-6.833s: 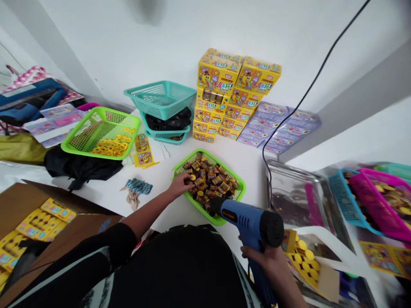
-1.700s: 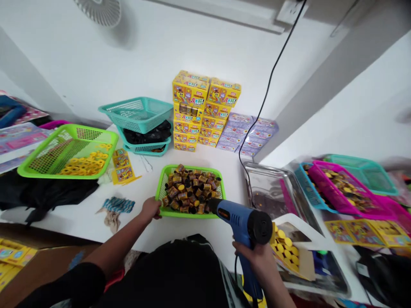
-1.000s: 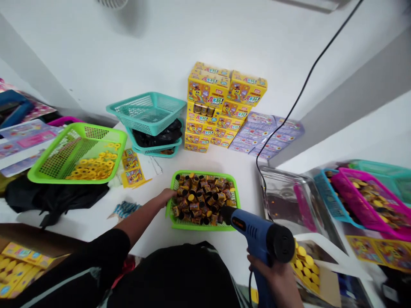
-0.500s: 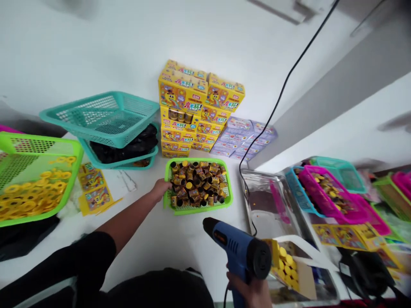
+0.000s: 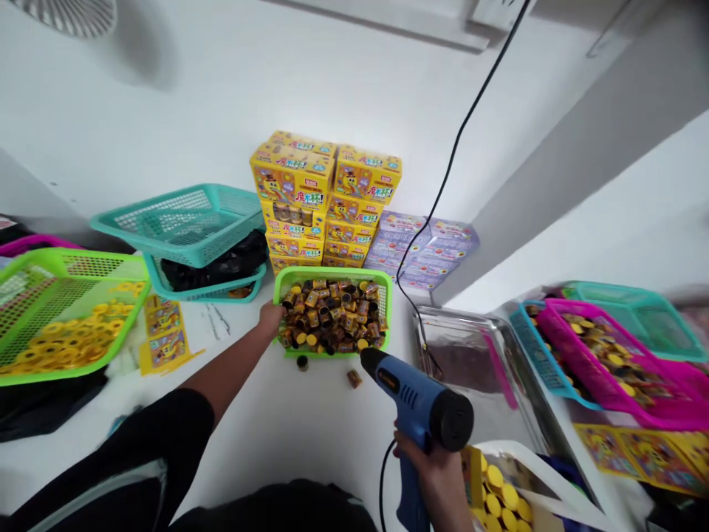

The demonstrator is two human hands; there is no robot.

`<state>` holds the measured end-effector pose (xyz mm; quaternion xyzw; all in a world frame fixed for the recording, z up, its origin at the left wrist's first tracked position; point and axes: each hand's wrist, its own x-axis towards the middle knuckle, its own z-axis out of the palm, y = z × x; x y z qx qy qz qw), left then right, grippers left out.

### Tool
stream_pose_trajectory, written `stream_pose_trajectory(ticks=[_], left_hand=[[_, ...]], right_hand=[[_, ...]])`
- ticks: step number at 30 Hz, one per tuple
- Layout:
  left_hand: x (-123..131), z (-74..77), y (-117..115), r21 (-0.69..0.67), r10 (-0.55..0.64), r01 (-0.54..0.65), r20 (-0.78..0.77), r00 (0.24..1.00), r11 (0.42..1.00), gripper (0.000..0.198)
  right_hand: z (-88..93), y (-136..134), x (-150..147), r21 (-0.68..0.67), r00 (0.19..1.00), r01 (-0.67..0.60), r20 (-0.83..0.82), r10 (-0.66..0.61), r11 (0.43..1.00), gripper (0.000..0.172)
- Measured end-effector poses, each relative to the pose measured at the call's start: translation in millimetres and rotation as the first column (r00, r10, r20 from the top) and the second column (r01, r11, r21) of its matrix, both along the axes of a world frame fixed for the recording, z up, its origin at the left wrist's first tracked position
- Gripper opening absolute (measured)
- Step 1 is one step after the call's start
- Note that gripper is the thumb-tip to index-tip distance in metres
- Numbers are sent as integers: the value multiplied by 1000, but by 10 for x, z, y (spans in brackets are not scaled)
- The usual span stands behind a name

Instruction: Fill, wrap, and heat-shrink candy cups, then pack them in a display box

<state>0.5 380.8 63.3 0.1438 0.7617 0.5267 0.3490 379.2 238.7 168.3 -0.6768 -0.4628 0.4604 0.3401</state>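
Observation:
My left hand (image 5: 271, 321) grips the left rim of a lime-green basket (image 5: 388, 295), which is tilted toward me with its far side raised. Small cups with brown-and-yellow printed wraps (image 5: 332, 314) fill the basket, heaped toward its near side. Two have come out onto the white table: a dark one (image 5: 302, 363) and a wrapped one (image 5: 354, 378). In my right hand (image 5: 440, 476) is a blue heat gun (image 5: 415, 399), held by its handle, its black nozzle pointing up and left toward the basket's near right corner.
Stacked yellow boxes (image 5: 293, 177) and purple boxes (image 5: 421, 244) stand against the wall. Teal baskets (image 5: 182, 222) and a green basket of yellow parts (image 5: 72, 318) lie left. A metal tray (image 5: 470, 325), a magenta basket (image 5: 603, 362) and a hanging black cord (image 5: 443, 185) are right.
The basket has tipped toward me and its cups have slid to the near side. Two cups have fallen onto the table. My left hand still grips the rim; the heat gun stays in my right.

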Motion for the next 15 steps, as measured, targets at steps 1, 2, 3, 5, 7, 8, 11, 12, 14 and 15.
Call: stream_pose_trajectory(ticks=[1,2,3,5,7,8,11,12,14,15], left_hand=[[-8,-21,19,-13,-8,8,1,1000,1000,29],[-15,-37,46,-20,-13,13,1,1000,1000,28],[-21,-47,78,-21,-12,12,-5,1000,1000,27],[-33,-49,151,-6,-13,13,-25,1000,1000,23],[-49,-35,220,28,-18,20,-51,999,999,17],[-58,-26,249,50,-22,26,-64,998,998,15],[-76,-21,312,119,-31,43,-101,994,992,16],[-74,-31,330,139,-32,48,-109,993,989,16],[-59,-70,364,169,-30,50,-119,992,984,16],[-49,-97,380,180,-23,44,-121,992,983,15]], right_hand=[[-39,-15,46,-7,1000,3,-17,-3,1000,41],[-79,-30,86,-17,999,5,-31,-6,1000,40],[-120,-42,121,-30,999,6,-46,-8,1000,38],[-203,-51,179,-52,997,24,-75,-28,998,37],[-284,-43,226,-78,993,53,-99,-60,996,37],[-319,-38,245,-92,992,64,-106,-74,994,37],[-389,-50,288,-132,990,83,-100,-96,988,37],[-396,-65,296,-133,990,93,-90,-105,987,37],[-390,-95,308,-126,991,111,-62,-119,986,35],[-381,-103,313,-122,992,116,-41,-122,986,35]])
